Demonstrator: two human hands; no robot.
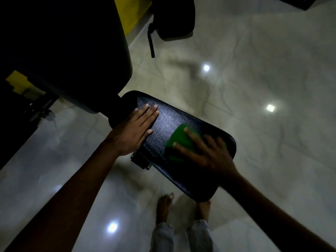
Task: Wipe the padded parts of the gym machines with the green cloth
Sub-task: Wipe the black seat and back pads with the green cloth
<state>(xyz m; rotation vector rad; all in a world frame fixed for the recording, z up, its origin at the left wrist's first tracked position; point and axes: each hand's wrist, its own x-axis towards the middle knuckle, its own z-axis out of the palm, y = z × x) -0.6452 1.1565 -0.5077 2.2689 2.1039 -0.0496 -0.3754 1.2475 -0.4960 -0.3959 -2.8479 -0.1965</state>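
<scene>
Forearms: two bare forearms enter from the bottom corners and reach toward the middle of the view.
Left hand [134, 130]: lies flat, palm down, on the near-left part of the seat pad [181, 117]; fingers straight and together, gripping nothing, tips pointing up the pad.
Right hand [209, 151]: pressed down on the green cloth [179, 140]; fingers spread and extended over the cloth, not curled round it — outline blurred.
Green cloth: bunched flat on the pad surface, under the right fingers, toward the pad's wider right end; apart from the left hand.
Seat pad: black, textured, rounded corners, running diagonally from upper left to lower right; a dark bracket [141, 160] shows beneath its left edge.
Backrest pad [63, 51]: large, black, filling the upper left, meeting the seat pad's narrow end.
Frame: yellow parts [20, 82] visible at left and at top.
Floor [254, 79]: pale glossy tiles with bright light reflections.
Feet [163, 208]: bare, below the pad, with light trouser cuffs.
Bag [174, 20]: dark, with a strap, on the floor at top — detail unclear.
</scene>
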